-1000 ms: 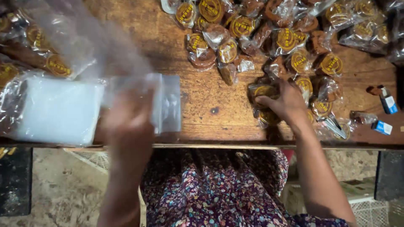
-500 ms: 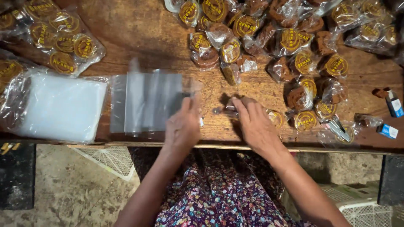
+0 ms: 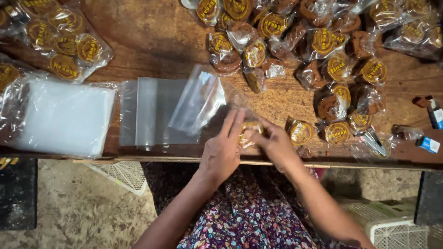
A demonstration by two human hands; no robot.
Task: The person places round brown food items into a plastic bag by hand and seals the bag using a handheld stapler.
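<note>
Head view. A wooden table [image 3: 152, 41] is seen from above, with the person seated at its near edge in a flowered garment [image 3: 240, 216].

The left hand [image 3: 224, 150] is laid near the table edge, fingers extended and flat against a clear plastic bag [image 3: 194, 106], whose mouth is lifted toward the hand; no closed grip is shown there. The right hand [image 3: 274, 143] is closed around a small wrapped cake [image 3: 249, 131] with a yellow round label, held just beside the left fingertips at the bag's opening. Whether the cake is already inside the bag cannot be told.

To the left of the bag, a flat stack of clear bags [image 3: 67, 117] is lying in its wrapper. Filled packs of labelled cakes [image 3: 64, 44] are noted at the far left. A loose heap of wrapped cakes [image 3: 323, 50] is spread across the far right half. A stapler [image 3: 374, 140] is lying near the right edge, with small blue boxes [image 3: 431, 129] beyond it.
</note>
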